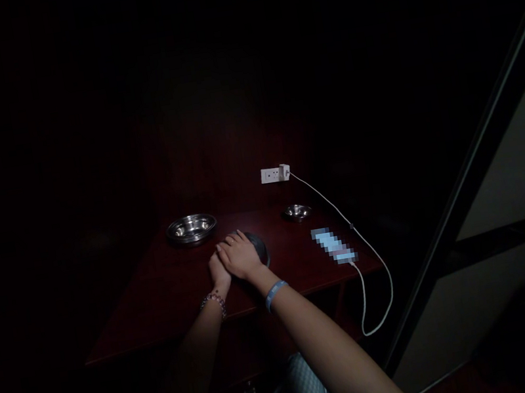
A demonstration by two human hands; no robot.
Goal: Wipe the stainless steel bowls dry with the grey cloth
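Hands (240, 256) together on dark rounded object (259, 245), grip unclear; large bowl (192, 237), small bowl (298, 213) beyond, insides shiny.

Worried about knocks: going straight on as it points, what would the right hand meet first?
Past the left hand it overlaps, the right hand would likely meet the larger bowl, though depth is unclear.

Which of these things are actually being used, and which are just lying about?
In use:
dark rounded object, beneath the right hand

Seemingly just lying about:
larger metal bowl
small metal bowl
pixelated device
white cable
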